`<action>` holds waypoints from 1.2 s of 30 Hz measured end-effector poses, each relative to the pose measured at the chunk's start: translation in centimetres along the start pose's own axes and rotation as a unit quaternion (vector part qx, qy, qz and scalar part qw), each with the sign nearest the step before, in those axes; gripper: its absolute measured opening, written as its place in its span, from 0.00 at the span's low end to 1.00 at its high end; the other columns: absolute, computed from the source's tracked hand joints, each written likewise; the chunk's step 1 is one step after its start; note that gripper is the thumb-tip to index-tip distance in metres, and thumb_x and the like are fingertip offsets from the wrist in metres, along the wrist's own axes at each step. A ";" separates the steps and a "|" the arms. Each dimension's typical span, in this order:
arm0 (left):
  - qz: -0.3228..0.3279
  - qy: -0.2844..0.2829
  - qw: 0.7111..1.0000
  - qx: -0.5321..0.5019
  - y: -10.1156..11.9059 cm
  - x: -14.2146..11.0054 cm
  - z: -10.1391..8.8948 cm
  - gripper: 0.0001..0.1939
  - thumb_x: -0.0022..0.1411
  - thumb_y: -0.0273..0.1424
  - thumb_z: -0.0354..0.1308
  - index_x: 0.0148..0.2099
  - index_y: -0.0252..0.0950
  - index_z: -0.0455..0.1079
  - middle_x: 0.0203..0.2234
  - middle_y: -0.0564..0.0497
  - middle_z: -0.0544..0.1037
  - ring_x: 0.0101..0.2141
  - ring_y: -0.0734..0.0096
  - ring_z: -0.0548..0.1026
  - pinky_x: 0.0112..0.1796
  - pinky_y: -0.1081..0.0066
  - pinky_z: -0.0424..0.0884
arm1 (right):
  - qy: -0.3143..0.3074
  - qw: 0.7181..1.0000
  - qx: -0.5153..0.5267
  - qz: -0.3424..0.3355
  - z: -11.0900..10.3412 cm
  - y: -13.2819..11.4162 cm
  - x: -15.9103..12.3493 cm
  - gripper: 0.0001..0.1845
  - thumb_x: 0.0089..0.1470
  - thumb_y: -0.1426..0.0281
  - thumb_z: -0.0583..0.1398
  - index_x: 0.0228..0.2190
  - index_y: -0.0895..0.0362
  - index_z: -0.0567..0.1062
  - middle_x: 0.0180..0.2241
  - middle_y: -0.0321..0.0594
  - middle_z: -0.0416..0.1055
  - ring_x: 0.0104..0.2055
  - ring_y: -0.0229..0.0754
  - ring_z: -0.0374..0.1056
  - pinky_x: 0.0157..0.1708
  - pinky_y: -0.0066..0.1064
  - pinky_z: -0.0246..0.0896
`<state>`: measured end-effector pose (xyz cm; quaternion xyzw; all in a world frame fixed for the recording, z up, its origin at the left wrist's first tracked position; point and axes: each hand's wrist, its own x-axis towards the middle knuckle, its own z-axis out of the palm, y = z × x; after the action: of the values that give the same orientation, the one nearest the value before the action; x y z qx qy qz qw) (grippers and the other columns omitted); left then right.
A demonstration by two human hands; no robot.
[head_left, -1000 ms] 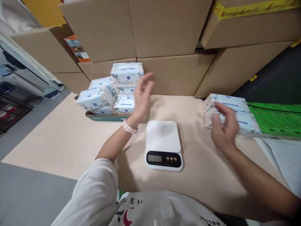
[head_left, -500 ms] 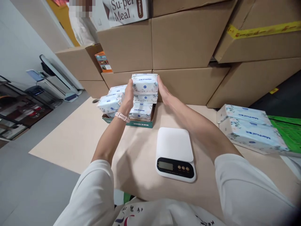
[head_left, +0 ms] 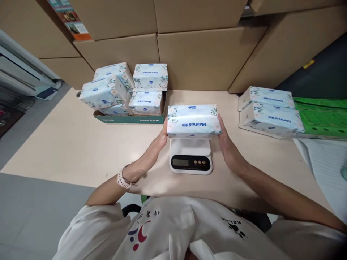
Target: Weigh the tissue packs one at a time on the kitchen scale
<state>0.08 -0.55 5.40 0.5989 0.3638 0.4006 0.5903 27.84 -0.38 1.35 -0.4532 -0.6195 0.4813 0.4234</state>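
Pale, softly lit desk (head_left: 67, 151), brown boxes (head_left: 200, 61) stacked along its far edge, grey floor (head_left: 40, 209) around its near left corner, blurred dark clutter (head_left: 11, 115) beyond the left edge, dark panel (head_left: 325, 72) behind the far right corner

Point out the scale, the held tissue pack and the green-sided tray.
Scale (head_left: 191, 159): head view, black control panel.
Held tissue pack (head_left: 193, 122): head view, middle of the printed wrapper.
Green-sided tray (head_left: 127, 119): head view, near wall.

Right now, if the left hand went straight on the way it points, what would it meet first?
Likely the Manhua pack, whose end the left hand touches; exact depth is unclear.
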 end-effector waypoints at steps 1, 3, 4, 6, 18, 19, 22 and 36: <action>0.000 -0.012 1.000 0.006 -0.6 -0.1 0.2 0.40 0.72 0.60 0.45 0.79 0.55 0.42 0.78 0.65 0.39 0.78 0.57 0.26 0.77 0.51 0.27 | 0.004 1.000 0.007 0.008 0.2 0.7 -0.3 0.45 0.63 0.37 0.48 0.74 0.30 0.39 0.78 0.15 0.34 0.82 0.53 0.31 0.81 0.58 0.22; -0.005 -0.019 1.000 0.008 -1.3 -0.1 0.5 0.40 0.73 0.59 0.43 0.79 0.55 0.42 0.78 0.65 0.38 0.78 0.57 0.26 0.77 0.51 0.26 | 0.007 1.000 0.021 0.020 0.4 1.9 -0.4 0.45 0.62 0.37 0.49 0.74 0.30 0.39 0.78 0.18 0.36 0.82 0.52 0.33 0.81 0.59 0.24; -0.007 -0.018 1.000 0.007 -1.4 -0.1 0.7 0.40 0.73 0.59 0.43 0.79 0.55 0.43 0.78 0.65 0.39 0.78 0.56 0.27 0.77 0.51 0.27 | 0.007 0.999 0.027 0.024 0.5 2.4 -0.3 0.45 0.62 0.37 0.49 0.74 0.30 0.40 0.78 0.19 0.37 0.82 0.52 0.35 0.80 0.60 0.26; -0.012 -0.011 1.000 0.003 -1.5 -0.2 0.9 0.40 0.73 0.59 0.45 0.79 0.54 0.44 0.78 0.63 0.39 0.78 0.55 0.28 0.77 0.51 0.28 | 0.001 0.999 0.037 0.025 0.6 3.0 -0.2 0.44 0.63 0.37 0.49 0.73 0.29 0.41 0.78 0.20 0.39 0.82 0.51 0.37 0.80 0.61 0.27; -0.063 0.175 0.980 -0.073 -4.9 1.4 -2.9 0.39 0.74 0.57 0.42 0.77 0.42 0.54 0.78 0.52 0.47 0.78 0.62 0.43 0.75 0.57 0.47 | 0.237 0.970 0.044 -0.023 -0.8 6.5 -0.7 0.35 0.68 0.42 0.46 0.67 0.42 0.65 0.67 0.39 0.69 0.69 0.51 0.66 0.75 0.59 0.49; -0.077 0.182 0.976 -0.096 -5.0 1.6 -3.3 0.39 0.75 0.56 0.40 0.77 0.40 0.55 0.78 0.50 0.49 0.78 0.62 0.45 0.75 0.57 0.48 | 0.246 0.968 0.049 -0.020 -0.9 6.6 -0.6 0.35 0.67 0.42 0.46 0.66 0.43 0.67 0.66 0.40 0.71 0.67 0.51 0.68 0.75 0.59 0.51; -0.100 0.187 0.966 -0.146 -4.9 1.7 -3.8 0.36 0.76 0.52 0.37 0.75 0.39 0.58 0.77 0.49 0.52 0.77 0.65 0.49 0.75 0.58 0.49 | 0.250 0.967 0.057 -0.008 -1.0 6.8 -0.2 0.35 0.66 0.41 0.47 0.63 0.45 0.69 0.63 0.42 0.74 0.65 0.50 0.71 0.73 0.58 0.54; -0.130 0.186 0.946 -0.229 -4.1 1.4 -2.9 0.35 0.75 0.52 0.41 0.68 0.36 0.70 0.73 0.46 0.63 0.75 0.61 0.57 0.75 0.59 0.51 | 0.249 0.967 0.059 -0.011 -0.5 6.5 -0.2 0.35 0.65 0.41 0.49 0.58 0.48 0.75 0.57 0.43 0.78 0.60 0.50 0.74 0.69 0.56 0.59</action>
<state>-1.87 2.10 1.33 0.3095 0.4405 0.4973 0.6803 29.33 0.38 -4.92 -0.5263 -0.4699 0.3843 0.5953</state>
